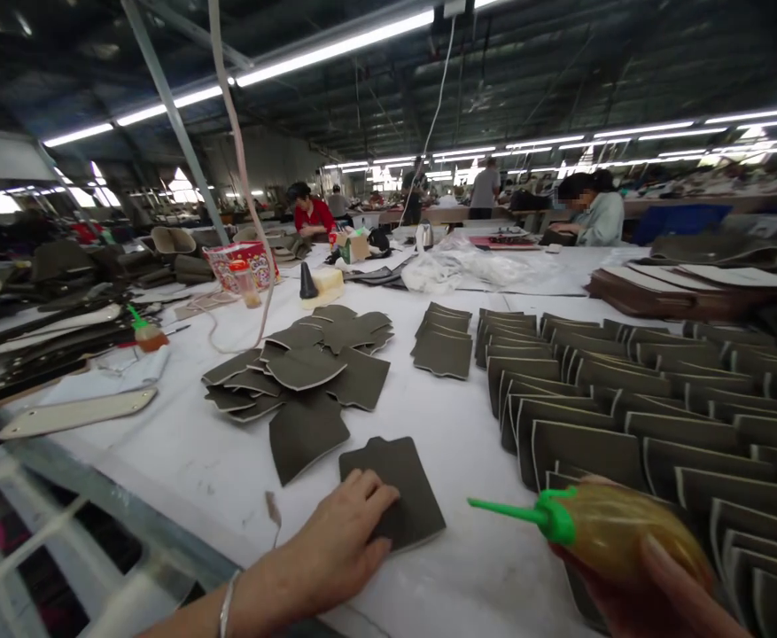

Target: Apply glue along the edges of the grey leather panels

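My left hand (340, 542) lies flat with fingers spread on a dark grey leather piece (401, 492) near the front edge of the white table (454, 425). My right hand (654, 594) is closed round a soft amber glue bottle (620, 530) with a green nozzle (514, 512) that points left toward the piece. A loose heap of similar grey pieces (301, 377) sits beyond my left hand. Several rows of overlapped grey pieces (647, 408) cover the right side of the table.
A small stack of pieces (442, 341) lies mid-table. Another glue bottle (145, 332), cream strips (75, 412) and dark straps lie at left. A snack bag (242, 264), black cone (306, 282) and plastic sheet (461, 266) sit farther back. Other people work at far tables. A hose (242, 168) hangs down.
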`<state>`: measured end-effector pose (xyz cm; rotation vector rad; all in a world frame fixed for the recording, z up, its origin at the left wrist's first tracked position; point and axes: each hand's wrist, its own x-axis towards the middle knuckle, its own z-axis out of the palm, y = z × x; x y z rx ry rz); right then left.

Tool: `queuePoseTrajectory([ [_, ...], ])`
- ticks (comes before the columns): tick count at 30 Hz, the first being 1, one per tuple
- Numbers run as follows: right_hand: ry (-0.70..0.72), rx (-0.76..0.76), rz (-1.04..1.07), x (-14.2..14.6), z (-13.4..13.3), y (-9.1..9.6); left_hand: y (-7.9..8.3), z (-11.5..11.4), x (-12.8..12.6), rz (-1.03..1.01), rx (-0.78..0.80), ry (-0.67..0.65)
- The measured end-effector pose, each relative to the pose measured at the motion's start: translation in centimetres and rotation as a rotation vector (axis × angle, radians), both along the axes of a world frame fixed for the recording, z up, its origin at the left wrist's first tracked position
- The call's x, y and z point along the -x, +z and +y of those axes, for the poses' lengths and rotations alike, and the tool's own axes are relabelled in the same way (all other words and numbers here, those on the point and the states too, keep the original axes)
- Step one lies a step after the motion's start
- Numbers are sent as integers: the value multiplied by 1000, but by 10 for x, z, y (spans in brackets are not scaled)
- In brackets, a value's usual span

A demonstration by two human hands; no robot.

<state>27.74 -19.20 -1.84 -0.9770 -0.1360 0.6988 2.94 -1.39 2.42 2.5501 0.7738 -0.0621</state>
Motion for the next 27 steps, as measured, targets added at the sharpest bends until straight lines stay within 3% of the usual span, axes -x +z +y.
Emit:
queuePoseTrajectory([
  [4,-74,138,83,15,-5,17,-3,-5,-12,134,-138,-44],
  [13,-122,211,83,26,-14,22,-3,-7,-33,230,-287,-141],
  [19,-133,229,157,30,-10,34,-7,2,-30,177,-247,-118],
  [27,-111,229,168,29,-10,25,0,-5,-35,254,-248,-80],
])
